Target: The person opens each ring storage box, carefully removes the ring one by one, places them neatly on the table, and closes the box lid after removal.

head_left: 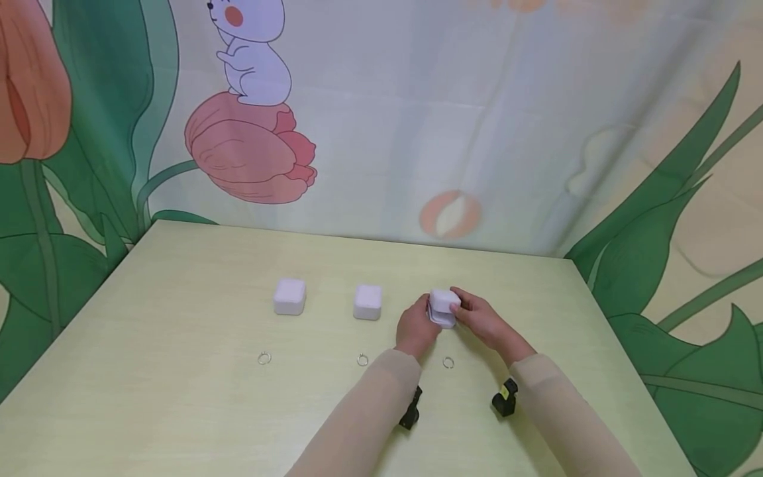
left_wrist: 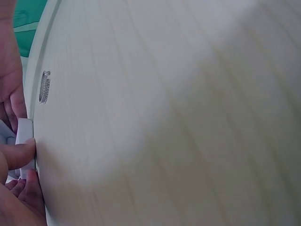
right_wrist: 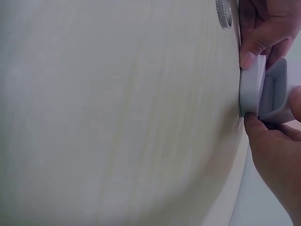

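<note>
A small white ring box (head_left: 445,301) is parted at the front, its lid raised over the base. My left hand (head_left: 417,328) grips the base from the left side. On the right, my right hand (head_left: 483,321) pinches the lid between thumb and fingers. In the right wrist view the base (right_wrist: 251,87) stands on the tabletop, and the lid (right_wrist: 281,89) shows its hollow inside. A silver ring (head_left: 448,362) lies on the table in front of this box; its textured band (left_wrist: 44,87) appears in the left wrist view.
Two more white boxes, a middle one (head_left: 367,302) and a left one (head_left: 289,296), stand closed in the same row. A ring (head_left: 362,360) and another ring (head_left: 264,358) lie before them. The pale wooden table (head_left: 149,344) ends at a printed curtain (head_left: 369,132).
</note>
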Demonstrator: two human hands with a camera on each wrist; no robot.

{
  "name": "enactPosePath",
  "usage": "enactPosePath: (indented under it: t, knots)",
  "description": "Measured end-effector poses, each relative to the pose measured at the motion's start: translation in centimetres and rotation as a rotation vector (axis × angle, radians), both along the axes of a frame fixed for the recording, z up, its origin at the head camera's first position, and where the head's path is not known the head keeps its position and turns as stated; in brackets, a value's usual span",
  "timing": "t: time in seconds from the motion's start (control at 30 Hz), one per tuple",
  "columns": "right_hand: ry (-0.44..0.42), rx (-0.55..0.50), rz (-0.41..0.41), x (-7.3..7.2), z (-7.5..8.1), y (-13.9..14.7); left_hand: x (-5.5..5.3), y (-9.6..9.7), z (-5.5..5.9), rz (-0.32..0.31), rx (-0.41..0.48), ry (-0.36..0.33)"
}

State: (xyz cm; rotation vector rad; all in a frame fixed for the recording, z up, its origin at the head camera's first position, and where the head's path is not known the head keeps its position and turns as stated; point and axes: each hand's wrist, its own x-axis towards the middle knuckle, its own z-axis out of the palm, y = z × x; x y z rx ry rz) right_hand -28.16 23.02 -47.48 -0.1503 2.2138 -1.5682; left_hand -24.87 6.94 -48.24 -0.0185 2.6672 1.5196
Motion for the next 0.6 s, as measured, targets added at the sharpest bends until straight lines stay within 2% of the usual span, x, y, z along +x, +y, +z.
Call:
enactPosePath:
  t: [0.2, 0.43, 0.6]
  knots:
    - [-0.002, -0.009, 0.002, 0.11, 0.11, 0.11, 0.04, 0.02, 0.02, 0.0, 0.008, 0.005]
    - [0.051, 0.067, 0.036, 0.36, 0.04, 0.34, 0.0, 0.02, 0.05, 0.003, 0.005, 0.011]
    - [0.062, 0.075, 0.045, 0.42, -0.26, 0.44, -0.02, 0.05, -0.07, 0.005, 0.011, -0.008]
